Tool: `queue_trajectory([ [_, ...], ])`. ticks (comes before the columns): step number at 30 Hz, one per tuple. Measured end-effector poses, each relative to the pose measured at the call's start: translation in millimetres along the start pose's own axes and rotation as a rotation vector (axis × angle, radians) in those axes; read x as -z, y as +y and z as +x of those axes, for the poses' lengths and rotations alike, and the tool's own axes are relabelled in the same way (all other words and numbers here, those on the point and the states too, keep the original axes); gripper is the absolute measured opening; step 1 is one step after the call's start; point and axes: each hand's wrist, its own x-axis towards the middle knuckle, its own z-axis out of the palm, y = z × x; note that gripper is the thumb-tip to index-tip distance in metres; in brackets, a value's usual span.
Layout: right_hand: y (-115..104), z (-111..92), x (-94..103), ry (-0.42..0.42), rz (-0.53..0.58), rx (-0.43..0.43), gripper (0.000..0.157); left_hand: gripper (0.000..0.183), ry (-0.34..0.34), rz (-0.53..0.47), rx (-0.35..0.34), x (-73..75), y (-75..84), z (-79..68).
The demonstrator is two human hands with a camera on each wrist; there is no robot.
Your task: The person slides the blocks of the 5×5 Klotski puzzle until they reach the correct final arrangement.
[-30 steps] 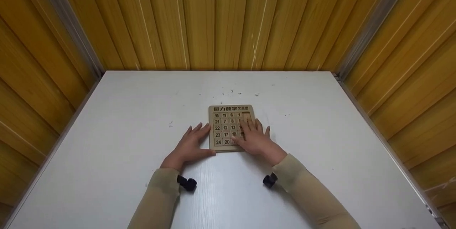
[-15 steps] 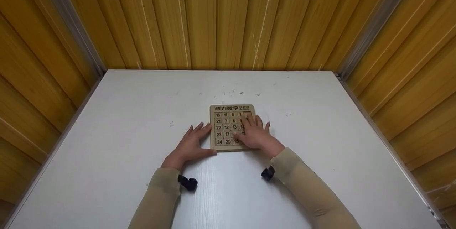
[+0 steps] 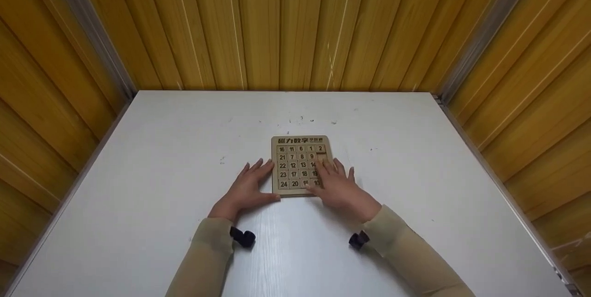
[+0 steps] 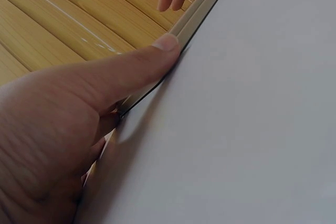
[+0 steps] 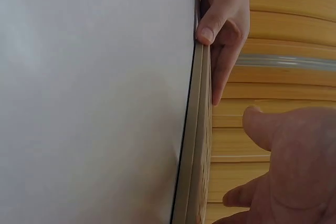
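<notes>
A wooden number slide puzzle (image 3: 295, 192) lies flat on the white table, its numbered tiles in rows under a printed title. My left hand (image 3: 247, 190) braces its near left corner, the thumb (image 4: 131, 69) along the front edge and straight fingers against the left side. My right hand (image 3: 339, 190) reaches over the right columns with extended fingers and hides some tiles there. The 2 tile (image 3: 320, 148) fills the top right slot, and a dark gap shows just below it. In the right wrist view the right thumb (image 5: 257, 124) is raised beside the puzzle's edge (image 5: 191, 156).
The white table (image 3: 184, 149) extends around the puzzle, with small dark marks behind it. Yellow wood-patterned panels (image 3: 295, 29) rise at the back and both sides. A black wrist camera (image 3: 243, 238) sits on the left sleeve, another (image 3: 358, 240) on the right.
The 2 tile has slid up into the top right slot, and the gap now shows below it. My right hand has drawn back toward me; the left has stayed put.
</notes>
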Motion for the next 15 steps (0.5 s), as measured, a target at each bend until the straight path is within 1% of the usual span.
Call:
queue_trajectory([
  [3, -1.1, -7.3, -2.1, -0.019, -0.006, 0.001, 0.087, 0.101, -0.004, -0.004, 0.008, 0.9, -0.1, -1.2],
  [5, -1.0, -8.2, -3.3, -0.023, -0.004, 0.003, 0.087, 0.102, -0.005, -0.008, 0.013, 1.2, -0.1, -1.7],
  [15, 0.3, 8.3, -2.0, -0.015, -0.005, -0.012, 0.087, 0.102, -0.004, -0.003, 0.015, 0.3, 0.2, -0.9],
])
